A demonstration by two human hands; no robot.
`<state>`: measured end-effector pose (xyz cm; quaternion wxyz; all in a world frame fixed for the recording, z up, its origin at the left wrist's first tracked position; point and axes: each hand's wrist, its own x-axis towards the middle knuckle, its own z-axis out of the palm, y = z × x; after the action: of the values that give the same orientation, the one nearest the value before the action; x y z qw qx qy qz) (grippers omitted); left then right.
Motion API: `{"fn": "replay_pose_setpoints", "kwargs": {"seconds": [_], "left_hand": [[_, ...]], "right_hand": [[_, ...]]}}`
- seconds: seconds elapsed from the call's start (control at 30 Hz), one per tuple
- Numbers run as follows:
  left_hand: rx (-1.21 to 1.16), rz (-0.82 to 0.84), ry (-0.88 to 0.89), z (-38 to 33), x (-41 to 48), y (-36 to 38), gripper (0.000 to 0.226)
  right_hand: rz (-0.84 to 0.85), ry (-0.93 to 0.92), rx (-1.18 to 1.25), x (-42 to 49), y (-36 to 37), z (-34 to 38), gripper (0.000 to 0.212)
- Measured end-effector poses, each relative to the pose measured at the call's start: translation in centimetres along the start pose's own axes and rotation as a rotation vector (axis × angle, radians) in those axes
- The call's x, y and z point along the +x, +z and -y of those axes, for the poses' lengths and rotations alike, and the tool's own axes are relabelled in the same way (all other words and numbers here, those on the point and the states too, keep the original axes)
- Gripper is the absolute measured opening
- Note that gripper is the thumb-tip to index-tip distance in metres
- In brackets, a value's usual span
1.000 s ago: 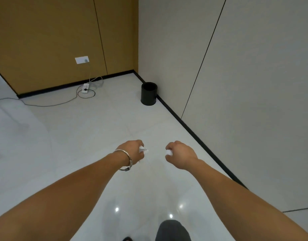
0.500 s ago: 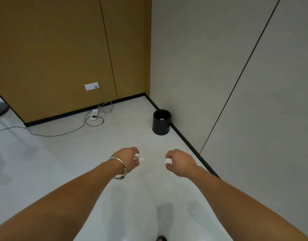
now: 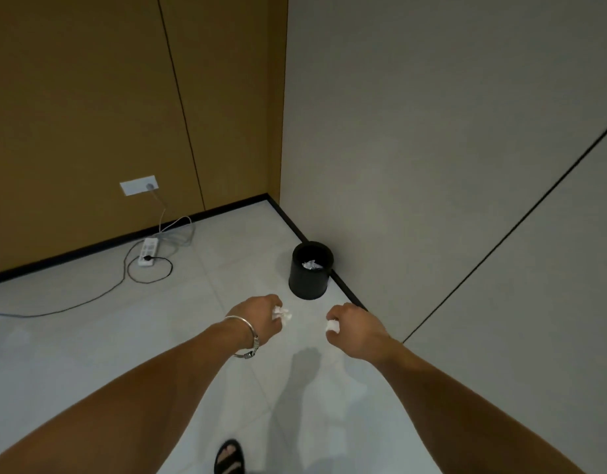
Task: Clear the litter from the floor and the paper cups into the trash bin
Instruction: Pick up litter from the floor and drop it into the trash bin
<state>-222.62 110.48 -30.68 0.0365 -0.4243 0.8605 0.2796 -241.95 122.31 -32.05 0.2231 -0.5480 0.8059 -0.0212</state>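
Your left hand (image 3: 257, 313) is closed around a crumpled white scrap (image 3: 282, 313), which pokes out past the fingers. Your right hand (image 3: 355, 328) is fisted on a second white wad (image 3: 332, 326); it may be paper too, though only a corner shows. Both arms reach out over the tiled floor (image 3: 73, 354). The black bin (image 3: 310, 271) stands ahead by the skirting near the corner, with white litter (image 3: 311, 265) inside it. A bangle (image 3: 245, 336) rings your left wrist.
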Motion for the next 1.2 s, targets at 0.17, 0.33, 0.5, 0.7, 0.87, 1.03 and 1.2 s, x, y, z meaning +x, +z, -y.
{"fn": "replay_pose_setpoints", "kwargs": {"seconds": [0.17, 0.33, 0.5, 0.7, 0.87, 1.03, 1.2], "left_hand": [[0.036, 0.066, 0.04, 2.1, 11.0, -5.1, 0.042], [0.029, 0.161, 0.072, 1.3, 21.5, -6.8, 0.038], [0.04, 0.202, 0.095, -0.7, 32.3, -7.6, 0.035], [0.049, 0.255, 0.057, -1.8, 42.9, -10.3, 0.033], [0.037, 0.302, 0.093, -1.8, 51.6, -11.5, 0.032], [0.093, 0.413, 0.147, 0.2, 61.6, -10.7, 0.039], [0.088, 0.521, 0.145, 3.1, 70.0, -7.7, 0.036]], "right_hand": [[-0.064, 0.123, 0.06, 8.5, -3.7, 0.0, 0.04], [-0.017, 0.184, 0.081, 15.9, -5.8, -1.9, 0.039], [-0.007, 0.227, 0.106, 26.2, -8.4, -5.7, 0.035], [0.034, 0.208, 0.137, 36.3, -12.2, -8.0, 0.038], [0.072, 0.246, 0.147, 43.8, -14.0, -9.6, 0.038], [0.087, 0.332, 0.184, 52.2, -13.5, -10.5, 0.036], [0.173, 0.355, 0.162, 59.8, -10.7, -11.4, 0.032]]}}
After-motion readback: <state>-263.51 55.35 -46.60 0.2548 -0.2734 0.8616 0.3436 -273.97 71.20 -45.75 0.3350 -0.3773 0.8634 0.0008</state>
